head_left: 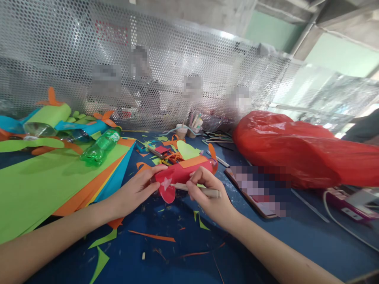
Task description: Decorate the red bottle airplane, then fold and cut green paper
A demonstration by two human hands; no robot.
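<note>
A red paper-wrapped model [185,169] lies between my hands, with an orange propeller at its right end and a rounded red piece hanging at its lower left. My left hand [145,183] grips its left end, thumb and fingers on either side. A white star [166,184] shows on the red paper beside those fingertips. In my right hand [207,189] is a pale marker [197,189], its tip close to the star; whether it touches cannot be made out.
Green, orange and blue sheets [59,177], a green bottle [102,146] and bottle models lie left. Paper scraps and cups of markers [195,125] stand beyond. At right are a phone [254,193] and red plastic bag [296,150].
</note>
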